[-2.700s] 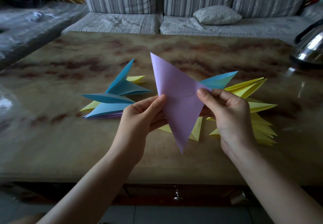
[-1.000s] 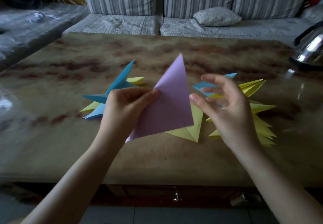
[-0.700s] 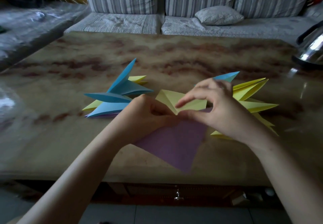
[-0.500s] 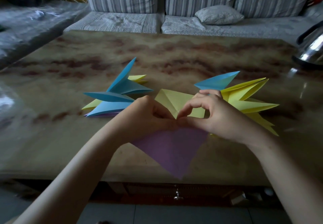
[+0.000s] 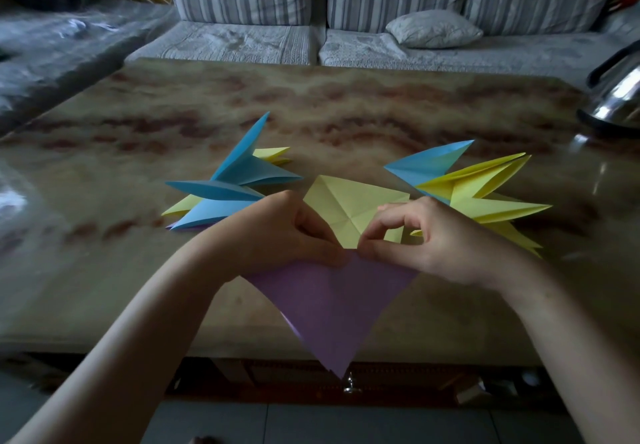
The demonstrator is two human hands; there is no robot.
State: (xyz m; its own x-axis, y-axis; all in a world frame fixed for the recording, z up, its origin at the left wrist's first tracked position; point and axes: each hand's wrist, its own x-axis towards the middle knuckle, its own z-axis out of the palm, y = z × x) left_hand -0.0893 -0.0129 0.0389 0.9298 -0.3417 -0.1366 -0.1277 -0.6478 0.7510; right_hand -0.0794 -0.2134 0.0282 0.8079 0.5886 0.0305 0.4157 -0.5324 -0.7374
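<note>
A purple paper (image 5: 332,308), folded into a triangle, lies with its point hanging over the table's front edge. My left hand (image 5: 284,236) and my right hand (image 5: 436,239) meet at the middle of its top edge, thumbs and fingertips curled and pinching the paper there. Just behind my hands lies a flat yellow sheet (image 5: 353,204) with crossing creases. Folded blue and yellow pieces (image 5: 228,191) are heaped to the left. A second heap of yellow pieces topped by a blue one (image 5: 478,187) lies to the right.
The marbled brown table (image 5: 104,270) stretches far back toward a striped grey sofa (image 5: 311,35) with a small cushion (image 5: 433,28). A shiny steel kettle (image 5: 616,101) stands at the table's right edge. A drawer knob (image 5: 349,384) shows under the front edge.
The purple triangle was held upright in the air, then turned and laid down with its point toward me. Both hands came together at its top edge and have hardly moved in the last half second.
</note>
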